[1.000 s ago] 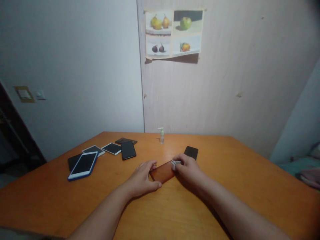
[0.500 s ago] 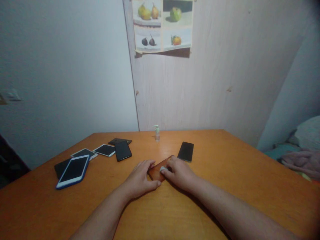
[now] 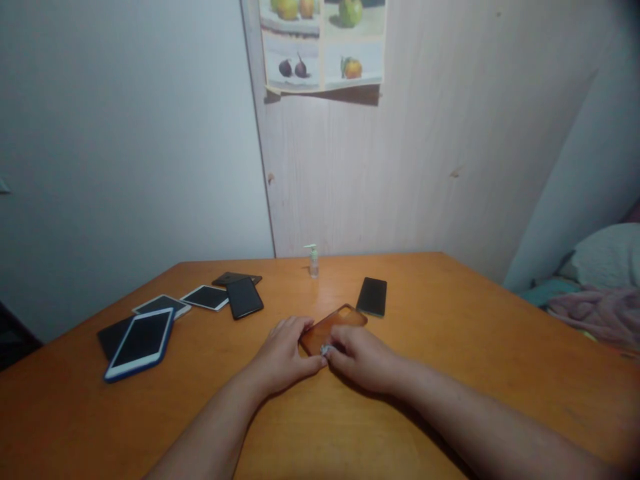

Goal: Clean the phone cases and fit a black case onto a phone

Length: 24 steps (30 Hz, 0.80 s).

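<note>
A brown, see-through phone case point(image 3: 326, 328) with a camera cutout at its far end lies on the wooden table. My left hand point(image 3: 284, 353) grips its near left end, fingers along one edge and thumb at the lower corner. Pinched in my right hand point(image 3: 361, 355) is a small whitish wad, seemingly a wipe point(image 3: 325, 350), pressed on the case near my left thumb. My right hand covers the lower right part of the case. Just beyond the case lies a dark smartphone point(image 3: 373, 297).
A small pump bottle point(image 3: 313, 263) stands near the table's back edge. On the left lie a black phone point(image 3: 245, 298), white-framed devices point(image 3: 205, 297) and a tablet in a blue case point(image 3: 143, 341), partly overlapping. Crumpled fabric point(image 3: 600, 307) is beyond the right edge.
My right hand has slid the wipe down toward the case's near end, uncovering the camera cutout. My left hand keeps its grip. The view has tilted slightly downward.
</note>
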Each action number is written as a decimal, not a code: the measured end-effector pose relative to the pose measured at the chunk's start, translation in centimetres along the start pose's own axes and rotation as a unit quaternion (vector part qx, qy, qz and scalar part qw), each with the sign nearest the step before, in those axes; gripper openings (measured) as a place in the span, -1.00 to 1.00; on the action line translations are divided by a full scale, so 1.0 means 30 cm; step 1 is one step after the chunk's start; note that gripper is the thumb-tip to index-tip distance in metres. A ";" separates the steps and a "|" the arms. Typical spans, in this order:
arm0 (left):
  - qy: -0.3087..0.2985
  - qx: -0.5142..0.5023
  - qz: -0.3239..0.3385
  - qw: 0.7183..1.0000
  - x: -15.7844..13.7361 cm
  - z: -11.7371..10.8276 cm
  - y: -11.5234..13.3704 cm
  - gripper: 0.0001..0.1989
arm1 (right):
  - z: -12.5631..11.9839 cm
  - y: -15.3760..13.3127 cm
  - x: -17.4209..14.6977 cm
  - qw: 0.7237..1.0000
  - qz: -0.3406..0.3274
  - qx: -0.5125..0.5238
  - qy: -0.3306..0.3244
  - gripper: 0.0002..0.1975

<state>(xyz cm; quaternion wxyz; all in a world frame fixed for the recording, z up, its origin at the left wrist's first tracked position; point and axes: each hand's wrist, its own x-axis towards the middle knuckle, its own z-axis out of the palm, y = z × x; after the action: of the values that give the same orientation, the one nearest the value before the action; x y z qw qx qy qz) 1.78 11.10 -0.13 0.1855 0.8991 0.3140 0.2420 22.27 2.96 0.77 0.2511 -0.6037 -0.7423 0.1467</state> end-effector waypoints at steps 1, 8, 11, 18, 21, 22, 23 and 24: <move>-0.001 0.000 -0.002 1.000 0.000 -0.001 0.002 -0.43 | -0.003 0.007 0.002 1.000 0.005 0.007 0.001 -0.89; -0.021 -0.001 -0.020 1.000 0.003 -0.018 0.023 -0.42 | -0.093 0.112 0.035 0.962 0.203 -0.151 0.104 -0.90; -0.017 -0.002 -0.017 1.000 0.004 -0.014 0.021 -0.41 | -0.050 0.053 0.013 0.989 0.101 -0.092 0.054 -0.90; -0.029 0.012 -0.012 0.999 0.003 -0.020 0.021 -0.39 | -0.082 0.104 0.035 0.970 0.184 -0.135 0.080 -0.87; -0.034 0.014 -0.013 0.999 0.003 -0.024 0.022 -0.35 | -0.100 0.131 0.041 0.956 0.226 -0.156 0.102 -0.86; -0.035 0.013 -0.014 0.999 0.002 -0.024 0.022 -0.35 | -0.091 0.118 0.035 0.963 0.205 -0.144 0.097 -0.88; -0.035 0.013 -0.015 0.999 0.002 -0.023 0.021 -0.36 | -0.076 0.095 0.026 0.974 0.171 -0.123 0.085 -0.90; -0.035 0.012 -0.016 0.999 0.002 -0.022 0.021 -0.37 | -0.058 0.067 0.016 0.985 0.128 -0.097 0.067 -0.91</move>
<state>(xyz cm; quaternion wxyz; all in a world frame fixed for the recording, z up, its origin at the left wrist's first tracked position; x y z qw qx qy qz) 1.76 10.80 0.75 0.1895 0.9039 0.3248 0.2038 24.82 3.74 1.26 0.2199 -0.7234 -0.6514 0.0643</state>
